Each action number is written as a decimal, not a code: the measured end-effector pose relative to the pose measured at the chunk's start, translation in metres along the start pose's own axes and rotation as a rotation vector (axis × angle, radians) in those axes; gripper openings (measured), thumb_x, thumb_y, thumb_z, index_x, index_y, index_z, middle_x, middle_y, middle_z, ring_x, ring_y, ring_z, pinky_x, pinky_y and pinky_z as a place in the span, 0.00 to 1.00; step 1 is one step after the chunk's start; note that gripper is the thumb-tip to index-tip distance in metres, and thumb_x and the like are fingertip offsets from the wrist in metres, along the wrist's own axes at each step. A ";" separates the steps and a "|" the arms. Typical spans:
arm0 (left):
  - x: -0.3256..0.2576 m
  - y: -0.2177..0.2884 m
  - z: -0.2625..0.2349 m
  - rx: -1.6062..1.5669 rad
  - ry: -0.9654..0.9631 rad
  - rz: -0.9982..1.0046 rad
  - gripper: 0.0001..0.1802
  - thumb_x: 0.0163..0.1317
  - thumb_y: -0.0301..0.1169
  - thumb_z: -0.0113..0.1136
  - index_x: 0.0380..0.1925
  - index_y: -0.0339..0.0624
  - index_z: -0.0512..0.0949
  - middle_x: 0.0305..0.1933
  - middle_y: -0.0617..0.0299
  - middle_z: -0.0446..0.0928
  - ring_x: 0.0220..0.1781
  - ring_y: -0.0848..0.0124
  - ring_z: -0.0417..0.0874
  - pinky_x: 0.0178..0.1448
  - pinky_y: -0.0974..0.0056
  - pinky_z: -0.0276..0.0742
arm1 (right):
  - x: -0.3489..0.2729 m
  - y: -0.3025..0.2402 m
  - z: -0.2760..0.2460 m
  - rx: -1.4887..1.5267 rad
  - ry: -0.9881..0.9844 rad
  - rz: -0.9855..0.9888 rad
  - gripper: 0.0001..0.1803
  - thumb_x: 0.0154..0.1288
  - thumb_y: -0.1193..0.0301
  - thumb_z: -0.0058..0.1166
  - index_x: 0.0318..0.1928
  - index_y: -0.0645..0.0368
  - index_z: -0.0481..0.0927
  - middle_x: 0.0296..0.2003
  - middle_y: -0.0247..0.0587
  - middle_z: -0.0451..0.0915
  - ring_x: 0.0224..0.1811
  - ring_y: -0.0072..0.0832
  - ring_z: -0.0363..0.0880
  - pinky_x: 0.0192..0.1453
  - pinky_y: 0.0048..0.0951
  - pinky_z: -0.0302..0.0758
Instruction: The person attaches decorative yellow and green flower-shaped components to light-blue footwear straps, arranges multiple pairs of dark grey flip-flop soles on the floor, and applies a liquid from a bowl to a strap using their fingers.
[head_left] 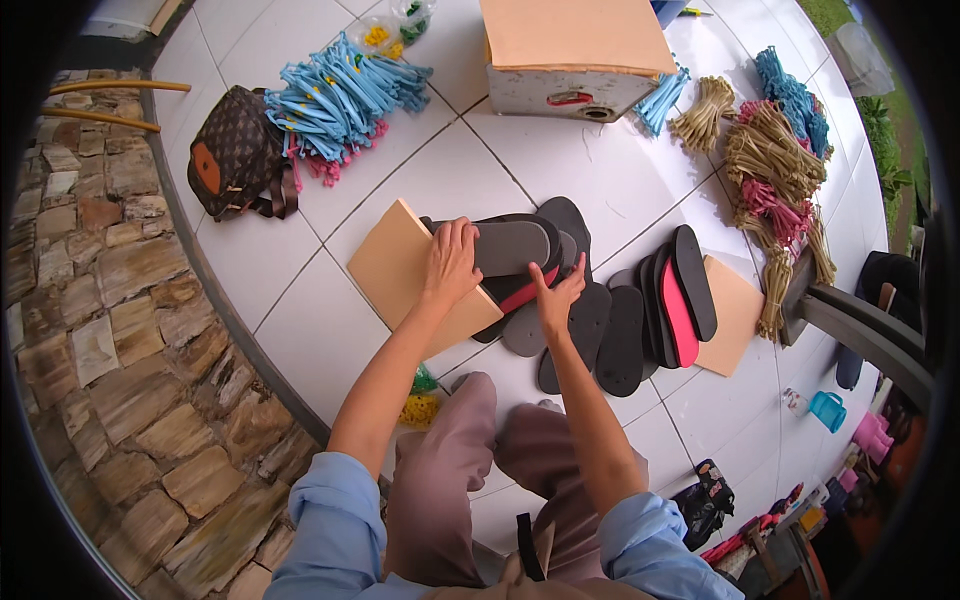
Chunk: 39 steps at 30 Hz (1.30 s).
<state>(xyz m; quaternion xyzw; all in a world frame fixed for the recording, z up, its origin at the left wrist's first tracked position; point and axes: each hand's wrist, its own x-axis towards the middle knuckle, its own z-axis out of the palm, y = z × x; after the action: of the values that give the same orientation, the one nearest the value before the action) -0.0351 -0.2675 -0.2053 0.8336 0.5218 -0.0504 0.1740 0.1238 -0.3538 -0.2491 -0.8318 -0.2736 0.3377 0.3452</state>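
"Sleeves (pixel 338 510) lie nearest — how far along?"

"Partway, I'd judge: grey sole (pixel 512 247) piled across the board's (pixel 385 262) right edge, loose soles (pixel 620 345) beyond seemingly unsorted."

"Grip?"

"Left hand (pixel 452 264) rests over the grey sole, thumb hidden — clamped or not, can't tell. Right hand (pixel 558 300) spreads wide beside it, seemingly holding nothing."

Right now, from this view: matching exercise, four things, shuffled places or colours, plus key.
1. Backpack
2. Top grey sole
3. Box
4. Mug

A. Turquoise, toward the right edge
B. Tan on top, whitish side
C. Brown, beside the light blue straps
D. Between the left hand and right hand

Pairs: 1-C, 2-D, 3-B, 4-A
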 end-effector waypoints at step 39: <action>0.036 0.025 0.019 -0.649 0.114 -0.689 0.51 0.43 0.40 0.68 0.63 0.39 0.48 0.61 0.48 0.59 0.60 0.51 0.63 0.61 0.55 0.62 | 0.040 -0.018 0.016 -0.336 -0.380 -0.484 0.23 0.65 0.63 0.41 0.59 0.57 0.65 0.51 0.50 0.66 0.48 0.45 0.63 0.57 0.37 0.61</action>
<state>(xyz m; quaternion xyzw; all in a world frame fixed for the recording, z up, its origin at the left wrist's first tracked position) 0.0050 -0.2531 -0.2264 0.5160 0.7654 0.1060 0.3697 0.1332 -0.3091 -0.2588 -0.7103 -0.5739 0.3452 0.2165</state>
